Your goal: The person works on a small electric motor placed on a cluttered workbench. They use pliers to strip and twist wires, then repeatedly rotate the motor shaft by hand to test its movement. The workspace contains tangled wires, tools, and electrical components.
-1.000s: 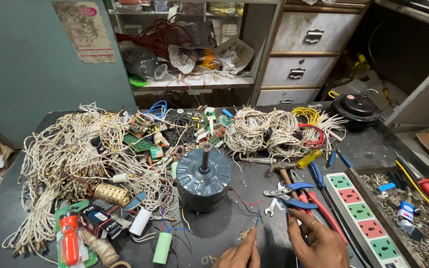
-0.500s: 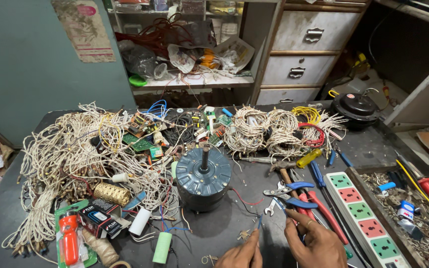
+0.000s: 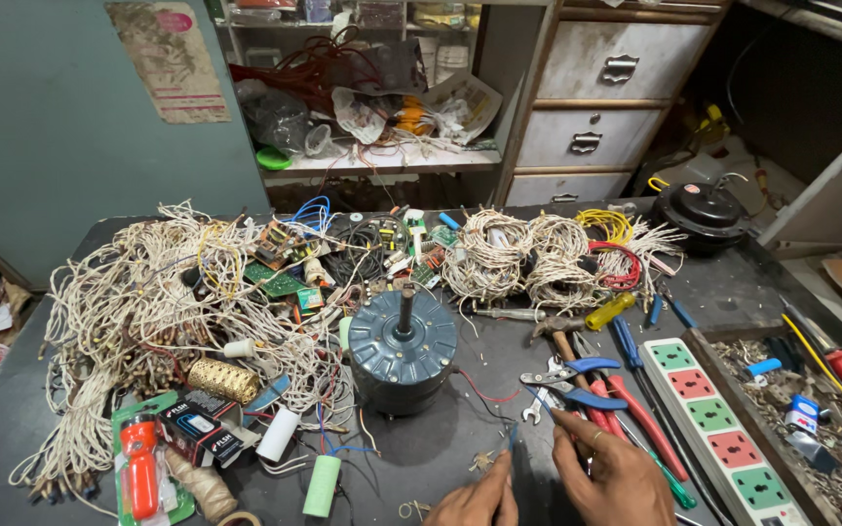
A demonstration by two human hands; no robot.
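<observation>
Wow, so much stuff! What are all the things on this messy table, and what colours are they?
motor: one, blue-grey, round with a shaft, table middle
wire bundles: many, whitish, heaped at left; more coils at the back
circuit boards: several, green, behind the motor
pliers: one, blue handles, right of the motor
screwdriver: one, yellow handle, behind the pliers
power strip: one, white with green and red sockets, right
capacitor: one, pale green cylinder, front
torch: one, red, front left
drawers: three, grey, behind the table
left hand: one, bottom edge, fingers at thin wires
right hand: one, bottom edge, beside the pliers
</observation>
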